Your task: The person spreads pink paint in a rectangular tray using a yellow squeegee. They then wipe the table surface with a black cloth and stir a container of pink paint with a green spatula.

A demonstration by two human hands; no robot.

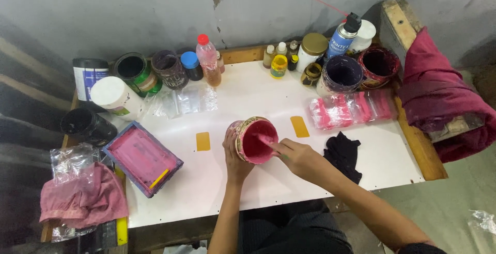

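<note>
- At mid-table, a tilted tub of pink ink [254, 139] rests on the white tabletop [258, 99].
- Left hand [233, 153] wraps its side; right hand [298, 157] pinches a pink-coated spatula [266, 139] dipped inside.
- Ink looks smooth but not yet lifted out.
- Pink-stained screen frame [142, 157] lies left, black cloth [343, 153] right.

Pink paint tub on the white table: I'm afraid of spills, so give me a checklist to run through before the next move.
1. Pink paint tub steadied by left hand: ok.
2. Tub upright: not ok, tilted toward the person.
3. Right hand gripping the stirring tool in the paint: ok.
4. White table free of pink drips around the tub: ok.
5. Black rag near the right hand: ok.
6. Paint level: cannot tell.
</note>
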